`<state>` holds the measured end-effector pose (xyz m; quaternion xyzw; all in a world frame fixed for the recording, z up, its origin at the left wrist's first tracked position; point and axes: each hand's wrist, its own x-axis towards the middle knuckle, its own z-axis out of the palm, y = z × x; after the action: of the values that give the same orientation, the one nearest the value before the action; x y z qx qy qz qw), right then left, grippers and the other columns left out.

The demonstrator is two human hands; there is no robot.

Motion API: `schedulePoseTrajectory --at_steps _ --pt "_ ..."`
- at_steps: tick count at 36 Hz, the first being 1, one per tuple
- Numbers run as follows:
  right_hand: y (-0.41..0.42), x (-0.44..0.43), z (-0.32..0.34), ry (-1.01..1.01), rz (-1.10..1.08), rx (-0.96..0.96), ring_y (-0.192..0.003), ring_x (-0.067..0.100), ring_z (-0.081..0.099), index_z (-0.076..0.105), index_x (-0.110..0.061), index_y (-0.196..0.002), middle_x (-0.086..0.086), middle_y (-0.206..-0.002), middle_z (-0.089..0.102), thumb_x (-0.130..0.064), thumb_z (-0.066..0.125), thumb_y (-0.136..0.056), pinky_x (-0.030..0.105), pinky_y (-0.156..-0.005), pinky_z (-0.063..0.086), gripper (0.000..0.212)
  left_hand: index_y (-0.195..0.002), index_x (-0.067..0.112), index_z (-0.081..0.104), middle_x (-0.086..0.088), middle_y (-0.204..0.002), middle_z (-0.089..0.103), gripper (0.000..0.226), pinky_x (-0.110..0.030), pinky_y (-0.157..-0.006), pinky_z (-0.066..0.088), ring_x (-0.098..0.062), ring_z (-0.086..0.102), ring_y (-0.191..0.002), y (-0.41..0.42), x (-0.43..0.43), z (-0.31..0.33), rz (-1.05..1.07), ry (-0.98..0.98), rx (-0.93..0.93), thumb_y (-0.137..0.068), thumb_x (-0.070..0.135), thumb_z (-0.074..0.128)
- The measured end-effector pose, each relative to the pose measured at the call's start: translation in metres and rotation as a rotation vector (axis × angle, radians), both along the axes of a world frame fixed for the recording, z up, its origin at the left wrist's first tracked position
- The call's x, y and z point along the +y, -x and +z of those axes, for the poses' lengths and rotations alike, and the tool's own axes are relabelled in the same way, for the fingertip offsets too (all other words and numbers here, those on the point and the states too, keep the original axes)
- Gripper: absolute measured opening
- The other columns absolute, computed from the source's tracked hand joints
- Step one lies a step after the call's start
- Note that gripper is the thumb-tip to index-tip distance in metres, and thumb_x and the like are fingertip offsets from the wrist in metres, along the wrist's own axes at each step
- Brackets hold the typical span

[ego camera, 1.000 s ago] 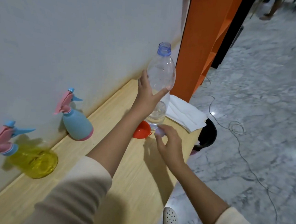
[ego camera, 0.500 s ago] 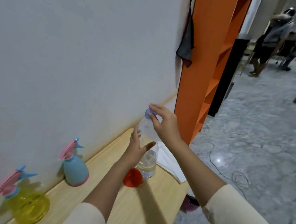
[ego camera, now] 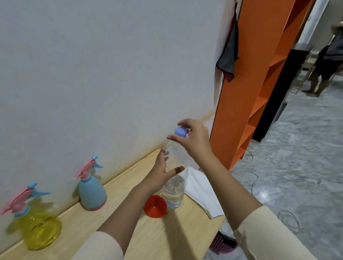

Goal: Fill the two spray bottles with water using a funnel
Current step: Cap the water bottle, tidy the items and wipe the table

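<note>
Two hands on one clear water bottle (ego camera: 174, 189). The right hand (ego camera: 195, 141) is on top, thumb and fingertips pinching the blue cap (ego camera: 180, 131) at the bottle's mouth; whether the cap is threaded on cannot be told. The left hand (ego camera: 160, 173) is lower, thumb laid across the front of the bottle's middle and fingers curled behind it, gripping it. Both forearms are bare, with cream sleeves pushed up.

The bottle's base is on the wooden table (ego camera: 159, 247), with water only in its lower part. A red funnel (ego camera: 155, 206) lies on the table just beside the base, wide mouth turned up toward the camera; contact between them is unclear.

Along the wall, well left of the funnel, stands a blue spray bottle (ego camera: 92, 193) with its pink trigger head on; nearer the camera and apart from it stands a yellow spray bottle (ego camera: 42, 230), head also on. A white cloth (ego camera: 204, 196) lies folded at the table's far end, behind the water bottle.

Beyond the table is an orange shelf (ego camera: 256, 74), with a dark rag (ego camera: 229, 53) hanging beside it. A purple basket (ego camera: 221, 248) sits on the floor under the table edge, and a person (ego camera: 336, 51) stands far back.
</note>
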<state>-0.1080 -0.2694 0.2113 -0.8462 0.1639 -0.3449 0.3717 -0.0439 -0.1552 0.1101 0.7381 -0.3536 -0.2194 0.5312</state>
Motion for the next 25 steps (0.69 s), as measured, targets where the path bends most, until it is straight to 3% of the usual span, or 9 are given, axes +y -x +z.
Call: schedulePoseTrajectory --at_steps 3,6,8,12,16,18,22,25 --pt "0.000 0.000 -0.001 -0.255 0.145 0.010 -0.106 0.012 0.053 0.049 -0.016 -0.130 0.002 -0.117 0.056 -0.036 0.061 -0.089 0.012 -0.085 0.042 0.047 -0.146 0.025 0.006 0.000 -0.151 0.021 0.090 -0.025 -0.105 0.027 -0.014 0.027 -0.139 -0.002 0.000 0.001 0.003 0.008 0.015 -0.083 0.037 0.068" --pt "0.004 -0.001 -0.010 -0.383 0.321 0.081 -0.127 0.009 0.040 0.036 -0.018 -0.141 -0.002 -0.140 0.044 -0.031 0.035 -0.101 0.017 -0.094 0.033 0.042 -0.148 0.026 0.002 0.001 -0.152 0.020 0.094 -0.029 -0.108 0.027 -0.015 0.027 -0.138 -0.002 0.000 0.003 0.004 0.011 0.014 -0.081 0.040 0.068" --pt "0.002 0.001 -0.018 -0.399 0.345 0.044 -0.125 0.012 0.043 0.043 -0.019 -0.133 0.000 -0.137 0.049 -0.028 0.036 -0.101 0.018 -0.095 0.034 0.034 -0.148 0.027 0.003 0.001 -0.151 0.021 0.094 -0.030 -0.109 0.028 -0.015 0.028 -0.138 -0.003 0.001 0.001 0.008 0.017 0.028 -0.082 0.038 0.068" --pt "-0.010 0.005 -0.032 -0.486 0.244 -0.115 -0.110 0.019 0.059 0.052 -0.023 -0.105 0.010 -0.116 0.062 -0.024 0.055 -0.093 0.028 -0.094 0.047 0.013 -0.148 0.026 0.002 0.000 -0.150 0.022 0.095 -0.026 -0.108 0.027 -0.013 0.029 -0.138 -0.003 0.003 -0.005 0.021 0.028 0.032 -0.082 0.038 0.069" --pt "-0.015 0.007 -0.031 -0.353 0.147 -0.152 -0.083 0.003 0.055 0.045 -0.014 -0.103 -0.005 -0.094 0.054 -0.023 0.064 -0.088 0.011 -0.072 0.045 0.026 -0.149 0.023 0.003 0.000 -0.150 0.024 0.094 -0.027 -0.109 0.027 -0.012 0.030 -0.137 -0.003 0.001 -0.006 0.016 0.030 0.021 -0.082 0.038 0.068" --pt "-0.015 0.007 -0.030 -0.340 0.133 -0.156 -0.078 0.003 0.052 0.042 -0.012 -0.102 -0.006 -0.090 0.050 -0.024 0.064 -0.088 0.010 -0.069 0.043 0.028 -0.149 0.020 0.002 0.000 -0.150 0.024 0.096 -0.028 -0.111 0.026 -0.012 0.029 -0.138 -0.002 0.000 -0.005 0.009 0.033 0.023 -0.081 0.039 0.068" --pt "-0.013 0.007 -0.033 -0.471 0.276 -0.131 -0.101 0.014 0.057 0.040 -0.019 -0.109 0.002 -0.107 0.056 -0.031 0.049 -0.096 0.021 -0.088 0.044 0.020 -0.148 0.026 0.002 0.003 -0.150 0.024 0.098 -0.024 -0.108 0.026 -0.010 0.029 -0.137 -0.002 0.001 -0.005 0.004 0.044 0.042 -0.078 0.043 0.067" --pt "-0.011 0.006 -0.037 -0.478 0.377 -0.078 -0.114 0.014 0.052 0.045 -0.025 -0.118 -0.009 -0.120 0.053 -0.041 0.039 -0.096 0.021 -0.095 0.039 0.029 -0.147 0.031 0.004 0.006 -0.149 0.023 0.093 -0.023 -0.106 0.026 -0.008 0.028 -0.137 -0.004 0.004 -0.007 0.004 0.044 0.040 -0.081 0.042 0.068"
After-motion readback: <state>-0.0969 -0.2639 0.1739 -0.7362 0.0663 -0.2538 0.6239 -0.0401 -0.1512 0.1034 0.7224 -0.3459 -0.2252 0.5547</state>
